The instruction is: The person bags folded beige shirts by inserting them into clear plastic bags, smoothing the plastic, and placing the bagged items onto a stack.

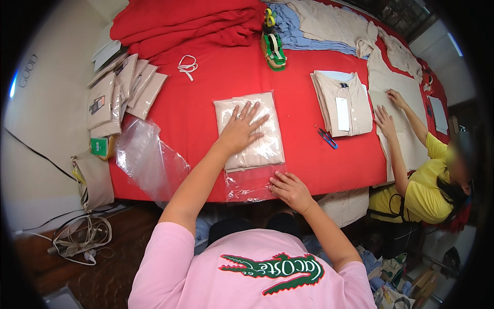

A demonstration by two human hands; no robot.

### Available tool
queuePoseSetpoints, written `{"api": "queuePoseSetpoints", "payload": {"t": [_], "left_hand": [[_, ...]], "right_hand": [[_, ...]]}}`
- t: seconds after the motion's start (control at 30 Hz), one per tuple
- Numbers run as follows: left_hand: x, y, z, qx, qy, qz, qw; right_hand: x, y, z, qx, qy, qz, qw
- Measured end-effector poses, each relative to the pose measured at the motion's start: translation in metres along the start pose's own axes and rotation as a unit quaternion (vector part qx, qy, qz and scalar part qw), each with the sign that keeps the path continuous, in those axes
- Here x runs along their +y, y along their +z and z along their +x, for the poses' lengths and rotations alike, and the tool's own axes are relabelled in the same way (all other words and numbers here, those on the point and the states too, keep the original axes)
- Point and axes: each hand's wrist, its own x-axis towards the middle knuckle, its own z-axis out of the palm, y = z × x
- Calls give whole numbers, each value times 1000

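Bagged garment (259, 157) on table (329, 172); snips (328, 139) right, tape dispenser (274, 54) behind.

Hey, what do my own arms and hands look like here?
Short pale pink sleeves end above the elbows, matching your pink shirt. Both forearms are bare, with no watch or bracelet visible. Your left hand and right hand wear no gloves; any ring is too small to confirm.

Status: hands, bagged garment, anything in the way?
Left hand flat on bagged garment. Right hand at edge of clear flap. Blue snips lie to the right, out of the way.
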Motion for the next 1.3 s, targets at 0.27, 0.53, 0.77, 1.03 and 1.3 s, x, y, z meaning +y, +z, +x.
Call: {"api": "queuePoseSetpoints", "payload": {"t": [0.27, 0.53, 0.77, 1.03, 1.3], "left_hand": [[-1, 15, 4, -26, 24, 18, 999], [3, 16, -18, -71, 109, 38, 991], [35, -19, -132, -226, 125, -161, 953], [42, -23, -169, -211, 113, -135, 962], [57, 8, -204, -1, 15, -187, 982]], "right_hand": [[3, -11, -3, -3, -8, -11, 1000], [16, -12, 3, 45, 76, 65, 994], [17, -23, 19, 31, 92, 138, 986], [18, -34, 51, 28, 153, 270, 950], [15, -21, 65, 94, 317, 542, 773]]}}
